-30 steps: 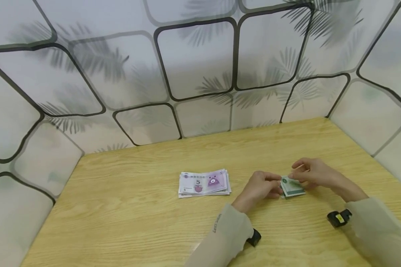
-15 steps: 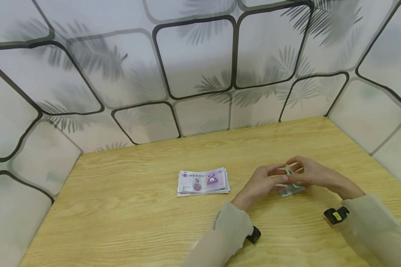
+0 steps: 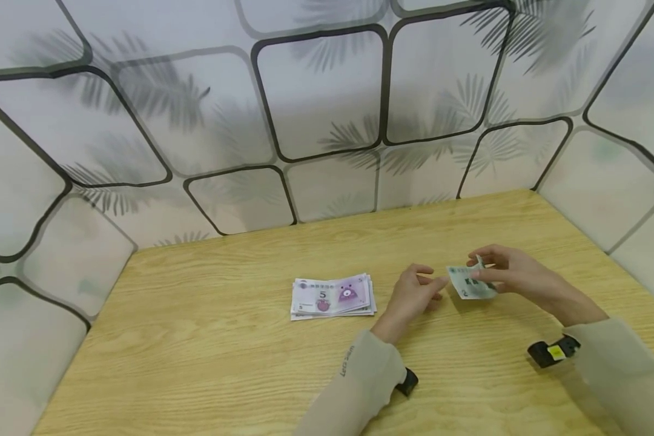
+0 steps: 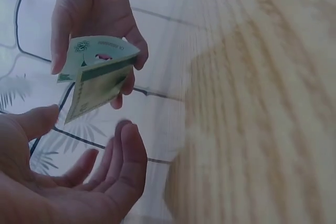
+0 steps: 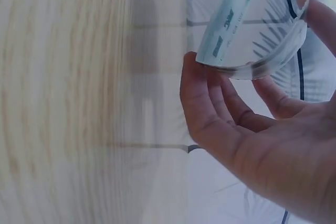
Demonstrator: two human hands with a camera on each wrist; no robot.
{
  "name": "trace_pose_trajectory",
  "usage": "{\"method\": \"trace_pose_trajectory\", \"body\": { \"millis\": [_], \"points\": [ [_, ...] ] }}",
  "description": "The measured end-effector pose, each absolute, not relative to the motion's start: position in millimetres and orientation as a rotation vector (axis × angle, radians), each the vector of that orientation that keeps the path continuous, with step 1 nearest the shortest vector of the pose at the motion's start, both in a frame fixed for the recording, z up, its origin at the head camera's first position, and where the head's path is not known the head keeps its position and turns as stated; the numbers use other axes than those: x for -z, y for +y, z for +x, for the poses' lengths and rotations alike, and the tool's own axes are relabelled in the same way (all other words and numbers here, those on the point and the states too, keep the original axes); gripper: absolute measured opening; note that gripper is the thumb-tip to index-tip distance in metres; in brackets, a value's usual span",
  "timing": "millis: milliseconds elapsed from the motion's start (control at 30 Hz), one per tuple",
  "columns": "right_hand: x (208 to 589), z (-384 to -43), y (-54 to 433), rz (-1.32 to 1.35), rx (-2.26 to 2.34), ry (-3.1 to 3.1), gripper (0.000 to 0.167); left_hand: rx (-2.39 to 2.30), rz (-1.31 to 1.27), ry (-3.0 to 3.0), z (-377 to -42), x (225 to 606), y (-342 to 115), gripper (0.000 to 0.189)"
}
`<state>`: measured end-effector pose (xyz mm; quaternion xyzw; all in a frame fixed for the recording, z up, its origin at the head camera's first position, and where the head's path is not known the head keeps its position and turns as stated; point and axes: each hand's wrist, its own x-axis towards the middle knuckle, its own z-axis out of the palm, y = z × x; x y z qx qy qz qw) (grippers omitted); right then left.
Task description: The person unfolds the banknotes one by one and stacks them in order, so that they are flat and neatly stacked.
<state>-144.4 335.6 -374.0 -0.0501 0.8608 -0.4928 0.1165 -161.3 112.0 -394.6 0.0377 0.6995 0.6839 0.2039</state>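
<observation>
A creased green play banknote is lifted off the table on the right in the head view. My right hand grips it between thumb and fingers. In the left wrist view the banknote is bent into a fold, and the right wrist view shows its strip curving up from the fingertips. My left hand is just left of the note with nothing in it, its fingers loosely bent and a small gap before the note's edge. Further left lies a stack of purple 5 play banknotes.
The wooden table carries the stack near its middle. Behind and to both sides stands a pale curtain-like wall with dark rounded outlines and leaf prints. A black wrist device sits at my right sleeve.
Both hands were together at the green banknote. Now my right hand holds it up off the table, and my left hand has drawn back to the left. The purple stack has stayed put.
</observation>
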Motion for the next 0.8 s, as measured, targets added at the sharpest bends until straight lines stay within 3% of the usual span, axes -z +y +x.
{"method": "trace_pose_trajectory", "body": {
  "millis": [400, 633, 800],
  "points": [
    [374, -146, 330, -0.269, 1.705, 2.329, 0.03, -1.949, 0.157, 1.886, -163, 393, 105, 0.004],
    [373, -151, 325, -0.233, 1.793, 2.225, 0.043, -1.969, 0.232, 1.896, -171, 394, 84, 0.011],
    [370, -157, 321, -0.205, 1.832, 2.177, 0.038, -1.945, 0.287, 1.947, -178, 389, 65, 0.016]
  ]
}}
